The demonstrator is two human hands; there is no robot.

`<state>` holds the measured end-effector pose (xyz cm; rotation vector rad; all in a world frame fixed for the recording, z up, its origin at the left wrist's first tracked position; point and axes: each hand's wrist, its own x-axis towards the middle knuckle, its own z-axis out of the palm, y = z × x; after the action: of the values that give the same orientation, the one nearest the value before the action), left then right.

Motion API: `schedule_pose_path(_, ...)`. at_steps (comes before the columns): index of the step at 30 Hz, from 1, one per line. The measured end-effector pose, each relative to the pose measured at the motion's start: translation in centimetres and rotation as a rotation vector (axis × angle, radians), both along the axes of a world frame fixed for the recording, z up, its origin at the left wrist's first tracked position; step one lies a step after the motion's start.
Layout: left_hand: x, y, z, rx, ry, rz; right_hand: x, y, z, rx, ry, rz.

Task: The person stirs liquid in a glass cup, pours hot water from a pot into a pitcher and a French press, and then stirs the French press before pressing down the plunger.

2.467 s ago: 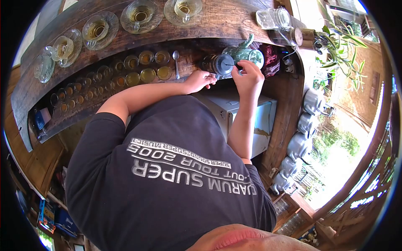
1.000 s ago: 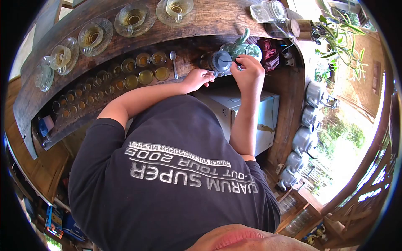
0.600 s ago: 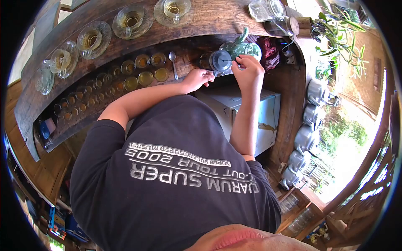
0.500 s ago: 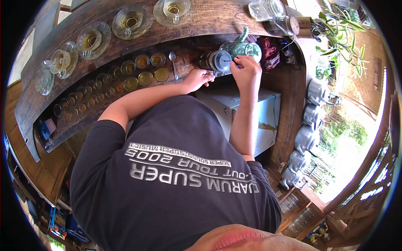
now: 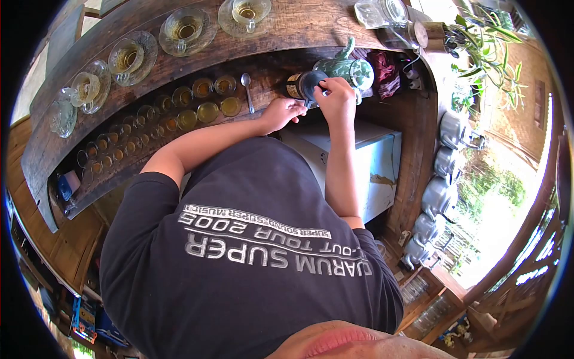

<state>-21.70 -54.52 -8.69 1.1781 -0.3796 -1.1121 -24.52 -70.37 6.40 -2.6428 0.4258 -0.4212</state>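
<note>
A French press [image 5: 303, 85] with a dark lid stands on the lower wooden shelf. My left hand [image 5: 280, 114] is beside its handle, fingers curled and pinched against it. Over the lid, my right hand [image 5: 336, 96] has its thumb and fingers closed on the plunger, whose knob is mostly hidden. Just behind and to the right is a green patterned teapot [image 5: 360, 74]. A spoon [image 5: 247, 91] lies left of the press, next to rows of small glasses [image 5: 207, 112] with amber and yellow-green liquid.
Glass cups on saucers [image 5: 182, 31] line the curved upper counter [image 5: 293, 27]. Glass jars [image 5: 382, 13] stand at its right end. A dark red cloth [image 5: 384, 75] lies beside the teapot. Below the shelf is a pale box [image 5: 373, 167]; metal kettles [image 5: 439, 194] line the right side.
My right hand has moved left and closer to the press lid, which now looks darker and shows less of its top. My left hand has hardly moved.
</note>
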Motion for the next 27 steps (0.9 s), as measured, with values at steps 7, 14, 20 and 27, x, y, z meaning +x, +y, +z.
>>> schedule_pose_path(7, 0.0, -0.1, -0.5, 0.011, -0.064, -0.023, 0.7, 0.1, 2.1, -0.056, -0.016, -0.022)
schedule_pose_path(14, 0.0, -0.2, -0.3, 0.015, -0.031, -0.011, 0.7, 0.6, 6.0, -0.124, -0.020, -0.001)
schedule_pose_path(20, 0.0, -0.2, -0.4, 0.006, -0.025, -0.012, 0.6, 1.0, 9.4, -0.122, -0.051, -0.034)
schedule_pose_path(27, 0.2, -0.3, -0.5, 0.037, -0.050, -0.037, 0.2, 0.7, 8.6, -0.060, -0.069, -0.012)
